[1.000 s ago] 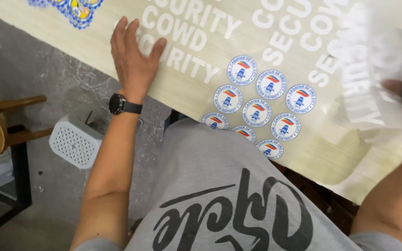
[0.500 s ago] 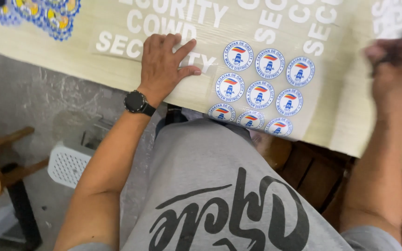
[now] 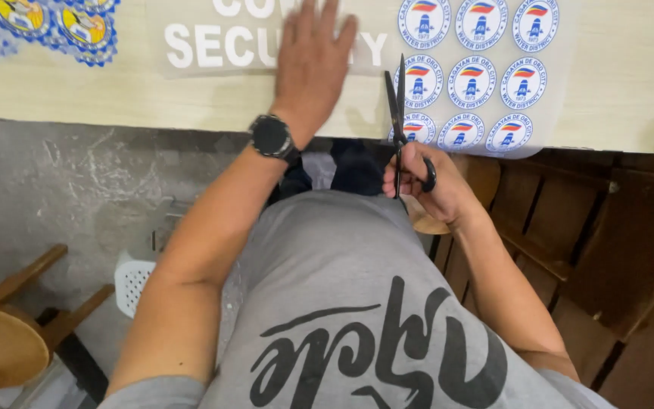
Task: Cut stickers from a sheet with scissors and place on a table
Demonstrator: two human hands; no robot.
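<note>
**Hand and Scissors Position at Bench Edge**

The right hand (image 3: 427, 176) is gripping black scissors (image 3: 400, 113), blades pointing up over the bench (image 3: 115, 95) edge, beside the round sticker sheet (image 3: 478, 76). Farther out, the left hand (image 3: 310, 64) is lying flat, fingers spread, pressing the white lettering sheet (image 3: 213, 42) onto the bench.

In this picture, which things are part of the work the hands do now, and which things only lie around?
In use:
- left hand, flat on the clear sheet with white letters
- right hand, holding black scissors
- sheet of round blue stickers, beside the blades

Lying about:
- yellow-and-blue stickers
- wooden stool
- white perforated basket
- wooden bench
</note>
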